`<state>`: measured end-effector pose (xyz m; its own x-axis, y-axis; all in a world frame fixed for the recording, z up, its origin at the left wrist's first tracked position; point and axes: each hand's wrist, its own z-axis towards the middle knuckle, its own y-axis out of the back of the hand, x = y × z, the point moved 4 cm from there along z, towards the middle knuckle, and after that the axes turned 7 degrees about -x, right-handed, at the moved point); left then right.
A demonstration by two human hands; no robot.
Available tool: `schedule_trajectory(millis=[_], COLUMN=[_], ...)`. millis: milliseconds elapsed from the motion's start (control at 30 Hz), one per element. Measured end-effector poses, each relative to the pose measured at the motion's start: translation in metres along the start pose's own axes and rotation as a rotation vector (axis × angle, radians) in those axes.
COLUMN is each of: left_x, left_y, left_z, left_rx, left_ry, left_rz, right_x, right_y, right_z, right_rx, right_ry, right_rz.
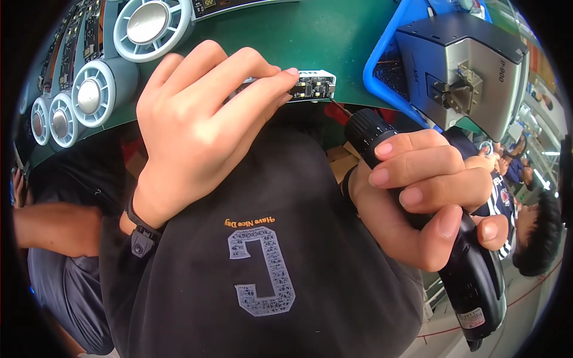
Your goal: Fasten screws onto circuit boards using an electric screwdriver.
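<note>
My left hand is closed in a pinch on a small white housing near the table's edge. Set in the housing is a black circuit board; my fingers cover its left part. In my right hand is a black electric screwdriver, with the fingers wrapped round its body. Its thin bit points up and left toward the right end of the board. I cannot tell whether the tip touches a screw there.
Pale blue round parts with spoked grilles and silver centres stand at the left, beside dark circuit strips. A blue tray and a grey-and-black box-shaped machine occupy the right of the green table. Other people sit on both sides.
</note>
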<state>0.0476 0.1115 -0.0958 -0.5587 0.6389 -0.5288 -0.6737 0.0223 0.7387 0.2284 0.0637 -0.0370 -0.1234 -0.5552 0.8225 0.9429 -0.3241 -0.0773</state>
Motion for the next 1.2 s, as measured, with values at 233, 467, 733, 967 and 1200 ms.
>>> schedule_trajectory(millis=[233,467,733,967,1200], left_x=[0.002,0.005,-0.014,-0.021,-0.012], left_y=[0.000,-0.003,-0.010,-0.016,-0.016], left_z=[-0.004,0.000,0.020,0.026,0.013], left_rx=[-0.015,-0.021,-0.025,-0.029,-0.223], left_ry=[-0.019,-0.036,-0.019,-0.032,-0.047], left_rz=[0.001,-0.035,-0.083,-0.028,-0.118], right_x=[-0.006,-0.012,0.002,0.001,-0.008], right_y=[-0.001,0.001,0.061,0.126,0.126], right_z=[-0.006,-0.011,0.034,0.088,0.098], right_rx=[0.092,-0.012,-0.363,-0.458,-0.260], right_ry=[0.032,0.085,0.182,0.294,0.292], right_rz=[0.017,0.043,0.073,-0.232,-0.295])
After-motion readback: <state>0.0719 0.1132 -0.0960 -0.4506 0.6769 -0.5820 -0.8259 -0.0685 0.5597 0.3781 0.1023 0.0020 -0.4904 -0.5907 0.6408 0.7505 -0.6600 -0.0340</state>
